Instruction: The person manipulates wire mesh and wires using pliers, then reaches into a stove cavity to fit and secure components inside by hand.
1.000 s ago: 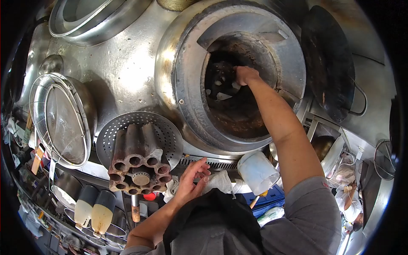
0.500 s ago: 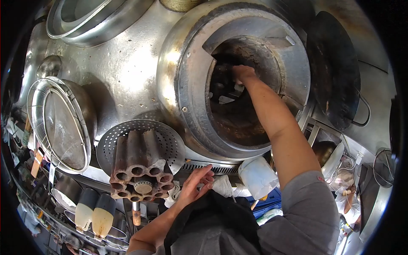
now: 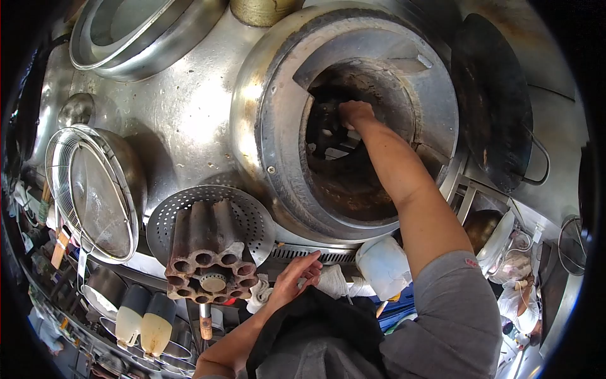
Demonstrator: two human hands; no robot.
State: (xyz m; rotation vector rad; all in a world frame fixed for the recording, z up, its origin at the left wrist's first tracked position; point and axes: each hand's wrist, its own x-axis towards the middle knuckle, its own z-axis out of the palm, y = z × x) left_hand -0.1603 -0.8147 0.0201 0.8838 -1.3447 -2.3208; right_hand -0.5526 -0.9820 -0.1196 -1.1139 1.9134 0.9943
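My right hand [image 3: 356, 115] reaches deep into the round pit of a metal wok burner [image 3: 271, 126]. Its fingers are curled closed; whatever they may grip in the dark pit is hidden. Dark burner parts and a pale flat piece [image 3: 338, 153] show at the bottom, just below this hand. My left hand [image 3: 295, 281] hangs near the stove's front edge with fingers stretched out, holding nothing. Beside it are a white cloth [image 3: 333, 282] and a ring-shaped clay burner piece with several holes [image 3: 211, 252], which leans on a perforated ladle [image 3: 161, 221].
A black wok [image 3: 492, 107] leans to the right of the burner. On the left stand a wire strainer [image 3: 95, 196] over a metal bowl and a large basin [image 3: 139, 54]. Squeeze bottles [image 3: 158, 322] and a white container [image 3: 383, 268] sit along the front. Another person [image 3: 521, 300] shows at far right.
The view has shifted slightly. My right hand has moved a little within the pit, its fingers still curled. My left hand stays near the front edge, fingers extended.
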